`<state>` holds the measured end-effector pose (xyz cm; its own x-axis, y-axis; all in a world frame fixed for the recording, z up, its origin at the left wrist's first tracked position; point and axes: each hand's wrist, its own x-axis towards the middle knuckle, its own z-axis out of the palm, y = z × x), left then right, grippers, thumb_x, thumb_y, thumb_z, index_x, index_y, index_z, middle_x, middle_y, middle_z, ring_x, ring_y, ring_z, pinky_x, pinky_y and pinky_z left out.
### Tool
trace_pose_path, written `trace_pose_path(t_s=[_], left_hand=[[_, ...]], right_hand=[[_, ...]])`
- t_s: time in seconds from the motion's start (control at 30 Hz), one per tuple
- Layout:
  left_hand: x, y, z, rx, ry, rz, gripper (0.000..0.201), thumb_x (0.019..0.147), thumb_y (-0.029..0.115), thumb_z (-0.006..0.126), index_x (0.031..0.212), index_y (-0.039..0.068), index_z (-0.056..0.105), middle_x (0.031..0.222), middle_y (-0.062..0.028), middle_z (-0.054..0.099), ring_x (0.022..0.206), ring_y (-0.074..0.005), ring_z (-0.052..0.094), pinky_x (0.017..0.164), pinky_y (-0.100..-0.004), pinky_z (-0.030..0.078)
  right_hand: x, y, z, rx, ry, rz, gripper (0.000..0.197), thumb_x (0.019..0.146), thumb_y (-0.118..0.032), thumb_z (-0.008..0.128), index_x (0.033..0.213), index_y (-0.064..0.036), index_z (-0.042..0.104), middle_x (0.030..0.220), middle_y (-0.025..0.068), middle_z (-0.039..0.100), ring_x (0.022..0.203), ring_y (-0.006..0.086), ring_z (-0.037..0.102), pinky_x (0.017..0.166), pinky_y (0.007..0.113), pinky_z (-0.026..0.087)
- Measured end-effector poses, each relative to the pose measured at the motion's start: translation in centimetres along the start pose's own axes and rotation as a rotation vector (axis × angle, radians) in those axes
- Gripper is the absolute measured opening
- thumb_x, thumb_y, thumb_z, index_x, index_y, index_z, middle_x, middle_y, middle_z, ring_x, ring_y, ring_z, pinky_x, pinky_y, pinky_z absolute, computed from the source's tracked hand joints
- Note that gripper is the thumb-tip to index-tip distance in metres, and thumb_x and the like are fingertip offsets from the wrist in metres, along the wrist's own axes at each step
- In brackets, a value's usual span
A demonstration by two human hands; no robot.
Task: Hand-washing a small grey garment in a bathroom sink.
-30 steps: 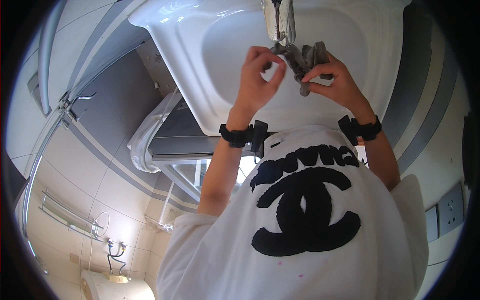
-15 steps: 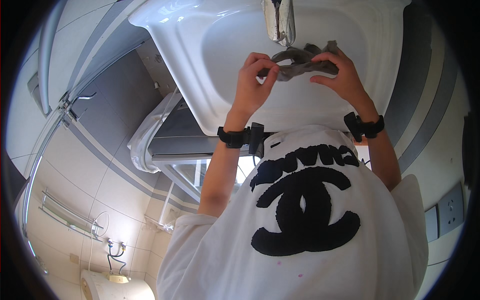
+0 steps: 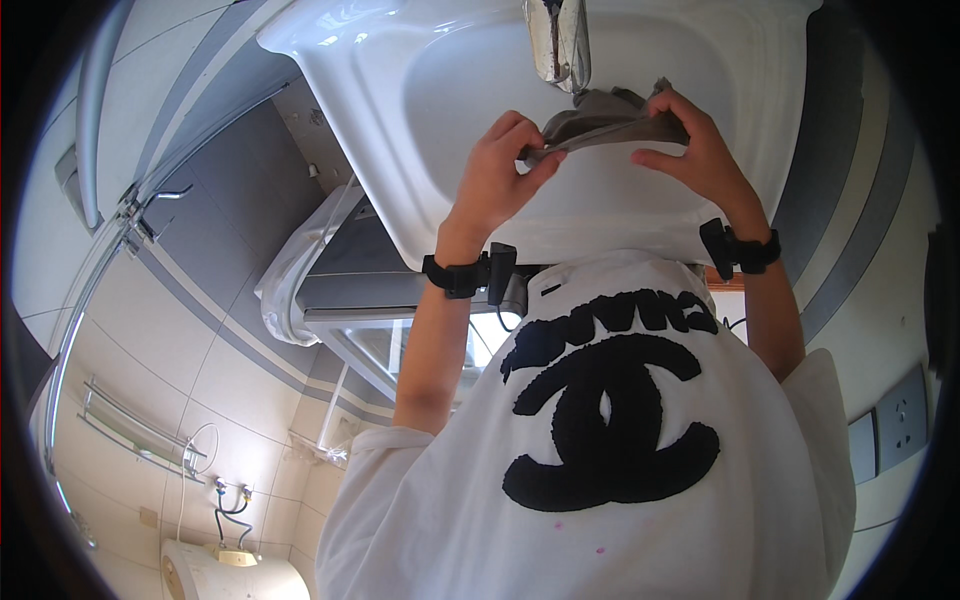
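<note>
A thin, dark grey piece of cloth (image 3: 610, 122) hangs between my two hands over the white sink, just below the tap (image 3: 558, 50). The thumb and fingers of my left hand (image 3: 503, 170) pinch its left end. At the other end, my right hand (image 3: 705, 155) has its fingers curled over the cloth, with the thumb standing apart below. The near edge of the cloth runs fairly straight, while the far part is bunched in folds. Whether it is a sock or some other small garment I cannot tell. Both wrists carry black straps with small black devices.
The white sink (image 3: 460, 100) surrounds my hands, its front rim close to my body. Left of it stand a grey-topped appliance (image 3: 350, 285) and a metal rail (image 3: 75, 320). A white water heater (image 3: 235, 575) is at lower left, a wall socket (image 3: 903, 420) at right.
My hands have moved slightly apart, the right one a little to the right. The cloth is spread wider, and the gap that showed through its loop has closed.
</note>
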<state>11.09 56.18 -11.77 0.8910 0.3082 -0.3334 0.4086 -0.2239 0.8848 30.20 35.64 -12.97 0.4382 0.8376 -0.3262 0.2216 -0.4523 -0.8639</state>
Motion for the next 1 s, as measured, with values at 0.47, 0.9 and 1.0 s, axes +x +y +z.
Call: trace_pose_path(t_s=[0.47,0.9,1.0], left_hand=[[0.1,-0.6,-1.1,0.398,0.087,-0.085,0.020,0.071,0.013,0.078,0.074,0.003,0.061,0.078,-0.0107,0.058,0.071,-0.0294,0.061,0.062,-0.0402,0.051],[-1.2,-1.1,1.5,0.345,-0.094,0.188,0.018,0.077,0.008,0.076,0.077,0.001,0.059,0.082,-0.0094,0.057,0.075,-0.0279,0.059,0.065,-0.0390,0.049],[-1.3,-1.6,1.0,0.169,-0.102,0.115,0.017,0.078,0.004,0.074,0.080,0.000,0.057,0.082,-0.0092,0.056,0.072,-0.0264,0.058,0.064,-0.0369,0.048]], right_hand=[[0.2,-1.4,-1.2,-0.216,0.212,-0.096,0.031,0.082,-0.014,0.078,0.091,-0.0067,0.049,0.076,0.0053,0.052,0.066,0.0198,0.050,0.065,0.030,0.046],[-0.2,-0.1,-2.3,-0.034,0.033,0.078,0.042,0.077,-0.006,0.078,0.112,-0.0126,0.057,0.083,0.0052,0.062,0.073,0.0172,0.058,0.073,0.030,0.049],[-0.4,-0.1,-2.7,0.005,-0.008,0.129,0.041,0.079,-0.007,0.078,0.114,-0.0121,0.059,0.093,0.0046,0.065,0.082,0.0165,0.061,0.078,0.029,0.050]])
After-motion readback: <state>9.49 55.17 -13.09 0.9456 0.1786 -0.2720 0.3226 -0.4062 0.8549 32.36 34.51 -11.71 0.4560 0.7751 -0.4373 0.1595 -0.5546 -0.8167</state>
